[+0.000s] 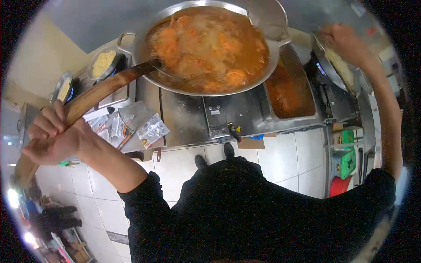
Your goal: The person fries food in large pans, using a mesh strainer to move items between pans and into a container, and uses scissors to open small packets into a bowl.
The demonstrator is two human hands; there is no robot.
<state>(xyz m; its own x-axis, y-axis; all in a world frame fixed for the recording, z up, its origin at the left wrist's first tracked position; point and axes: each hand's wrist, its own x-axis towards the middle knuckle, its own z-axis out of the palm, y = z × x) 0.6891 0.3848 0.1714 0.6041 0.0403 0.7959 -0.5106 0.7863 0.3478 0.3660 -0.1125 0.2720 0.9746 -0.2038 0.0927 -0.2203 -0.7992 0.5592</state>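
Observation:
My left hand (57, 133) is wrapped round the thick wooden handle of a skimmer (103, 90). Its dark end reaches over the rim of a wide metal frying pan (206, 93), and its head is mostly hidden in the oil. Orange-coated pieces of food (237, 78) fry in the bubbling oil. On the right, my right hand (344, 44) is closed at the far edge of a metal pan (335, 72) with pale contents. Its fingertips are hard to make out. A round mesh strainer (267, 18) rests by the frying pan's right handle.
A rectangular tray (289, 94) of orange-red liquid sits right of the frying pan. Two smaller pans, including a near one (103, 65), hold yellow food on the left burners. Clear plastic packets (152, 130) lie on the counter. Green containers (346, 162) stand on a low right shelf.

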